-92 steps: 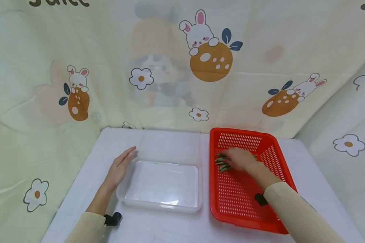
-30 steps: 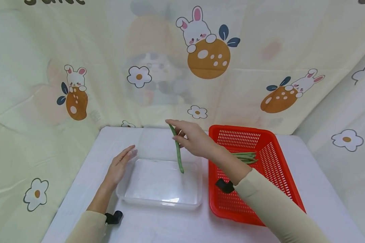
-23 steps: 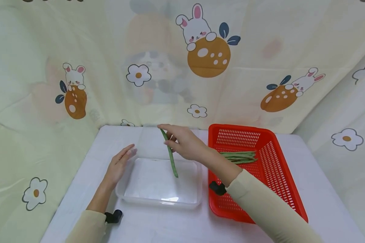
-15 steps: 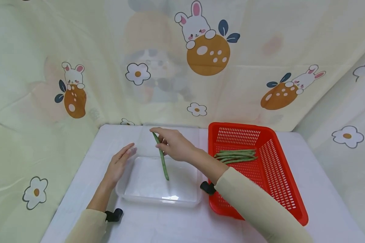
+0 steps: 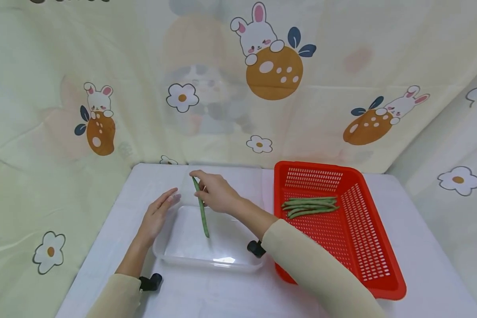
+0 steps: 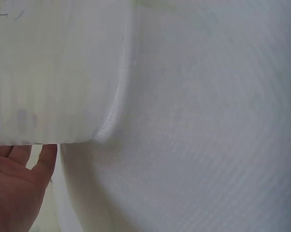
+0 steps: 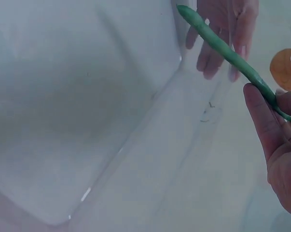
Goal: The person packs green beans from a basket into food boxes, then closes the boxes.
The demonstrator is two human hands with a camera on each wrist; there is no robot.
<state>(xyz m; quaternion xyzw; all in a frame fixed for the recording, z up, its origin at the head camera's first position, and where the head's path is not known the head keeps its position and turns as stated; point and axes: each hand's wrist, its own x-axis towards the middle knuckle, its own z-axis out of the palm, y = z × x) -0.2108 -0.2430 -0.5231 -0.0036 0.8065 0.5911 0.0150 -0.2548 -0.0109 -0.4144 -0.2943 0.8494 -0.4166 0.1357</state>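
One green bean [image 5: 203, 215] is pinched near its upper end by my right hand [image 5: 217, 192], and its lower end slants down over the clear plastic container [image 5: 238, 266]. In the right wrist view the green bean [image 7: 222, 48] runs from thumb and fingers out over the container floor. My left hand [image 5: 155, 218] rests with straight fingers along the container's left side; in the left wrist view the hand [image 6: 20, 183] shows at the container wall [image 6: 63, 96]. Several more green beans [image 5: 310, 206] lie together in the red plastic basket [image 5: 280, 238].
The container and basket stand side by side on a white-covered table [image 5: 222, 298]. A patterned curtain [image 5: 214, 53] hangs behind the table and at both sides. My right sleeve [image 5: 318, 269] crosses over the basket's near left corner.
From the basket, my right hand has brought one green bean leftward over the container, and it keeps drifting left and slightly down. My left hand has stayed in place.
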